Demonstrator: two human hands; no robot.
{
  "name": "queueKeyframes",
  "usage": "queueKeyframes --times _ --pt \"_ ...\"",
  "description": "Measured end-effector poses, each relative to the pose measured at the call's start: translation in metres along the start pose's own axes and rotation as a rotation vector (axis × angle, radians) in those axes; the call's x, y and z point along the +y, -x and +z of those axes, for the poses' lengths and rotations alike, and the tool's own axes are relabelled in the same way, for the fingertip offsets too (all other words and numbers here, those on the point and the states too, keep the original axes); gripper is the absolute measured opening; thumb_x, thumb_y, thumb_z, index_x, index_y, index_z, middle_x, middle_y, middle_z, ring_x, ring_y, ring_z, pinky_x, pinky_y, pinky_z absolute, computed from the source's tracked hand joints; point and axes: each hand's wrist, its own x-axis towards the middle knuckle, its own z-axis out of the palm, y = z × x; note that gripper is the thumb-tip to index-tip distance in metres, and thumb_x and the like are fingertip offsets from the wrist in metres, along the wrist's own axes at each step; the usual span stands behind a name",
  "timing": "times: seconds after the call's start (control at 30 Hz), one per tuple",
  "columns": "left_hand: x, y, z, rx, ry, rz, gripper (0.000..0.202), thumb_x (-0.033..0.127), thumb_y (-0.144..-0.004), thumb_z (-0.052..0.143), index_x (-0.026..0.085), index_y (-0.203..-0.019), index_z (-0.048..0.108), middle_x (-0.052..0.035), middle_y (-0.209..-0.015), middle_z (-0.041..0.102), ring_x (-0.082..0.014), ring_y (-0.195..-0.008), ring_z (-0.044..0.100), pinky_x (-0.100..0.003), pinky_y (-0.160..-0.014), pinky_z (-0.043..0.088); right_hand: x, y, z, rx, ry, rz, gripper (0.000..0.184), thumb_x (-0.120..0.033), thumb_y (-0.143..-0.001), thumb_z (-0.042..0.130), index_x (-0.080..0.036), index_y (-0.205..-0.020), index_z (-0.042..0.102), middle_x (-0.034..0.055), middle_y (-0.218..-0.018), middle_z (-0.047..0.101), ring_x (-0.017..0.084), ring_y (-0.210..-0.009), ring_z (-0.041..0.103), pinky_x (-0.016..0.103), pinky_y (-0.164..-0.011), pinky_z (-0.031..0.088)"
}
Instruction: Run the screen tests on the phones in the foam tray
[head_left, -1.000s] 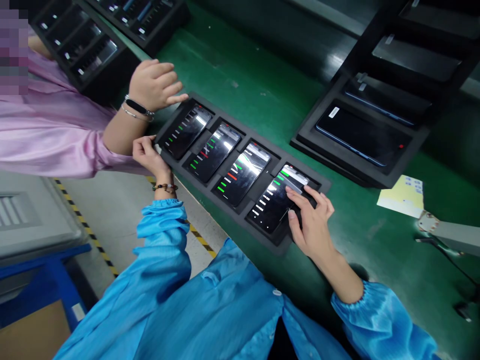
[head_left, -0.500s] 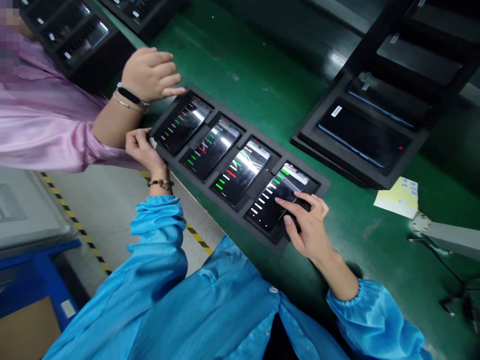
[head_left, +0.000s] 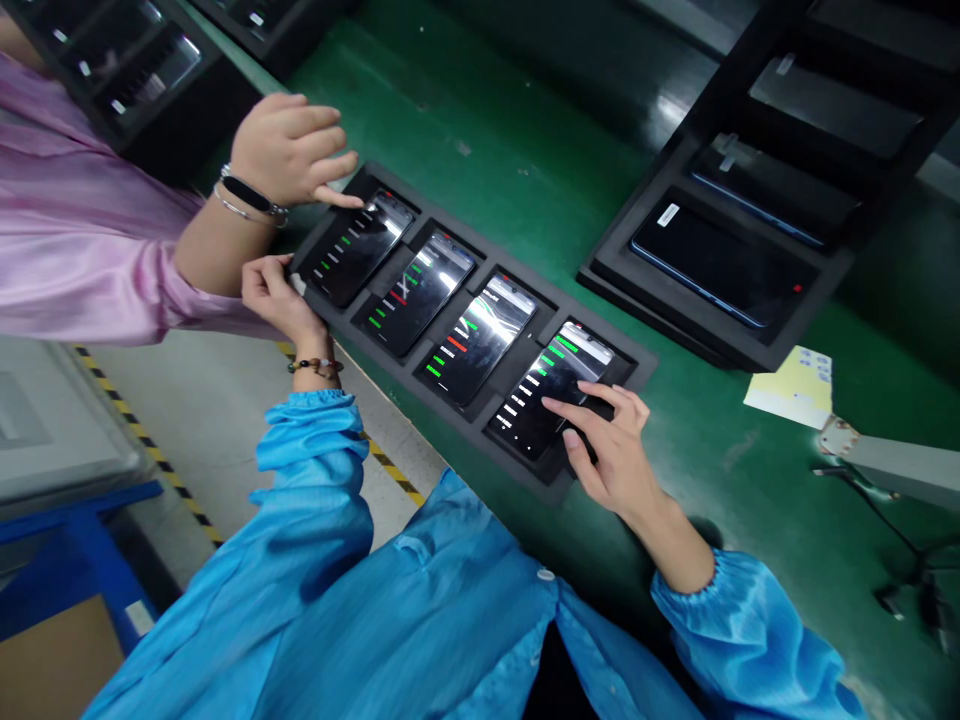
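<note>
A dark foam tray lies slantwise along the bench edge with several lit phones in its slots. My left hand is closed round the tray's left end, its fingers curled at the corner by a small pale patch. Over the rightmost phone, my right hand is open, fingers spread, with the index fingertip at the screen. That screen lists white lines with green ones at the top. Green and red lines show on the two middle phones. The leftmost phone has white and green lines.
A co-worker's hand reaches over the tray's left end. Stacked foam trays with dark phones stand at the right, more trays at upper left. A yellow paper, a pale arm-like bar and cables lie on the green bench.
The co-worker's hand has shifted slightly, its lowest fingertip coming down to the leftmost phone's top. The view has moved a little. My two hands keep their places at the tray.
</note>
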Motion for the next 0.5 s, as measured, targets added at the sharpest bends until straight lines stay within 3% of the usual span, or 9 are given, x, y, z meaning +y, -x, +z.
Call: queueKeyframes --times 0.5 --pt "-0.0043 -0.0022 0.0000 -0.018 -0.009 0.004 0.030 -0.001 -0.106 0.047 0.014 -0.083 0.059 0.0003 -0.086 0.062 -0.0118 -0.087 0.059 -0.026 -0.093 0.049 0.0004 0.0003 0.0001 -0.002 -0.003 -0.004 0.040 -0.025 -0.111 0.053 -0.031 -0.147 0.069 0.0036 -0.119 0.083 0.029 -0.147 0.059 0.056 -0.128 0.034"
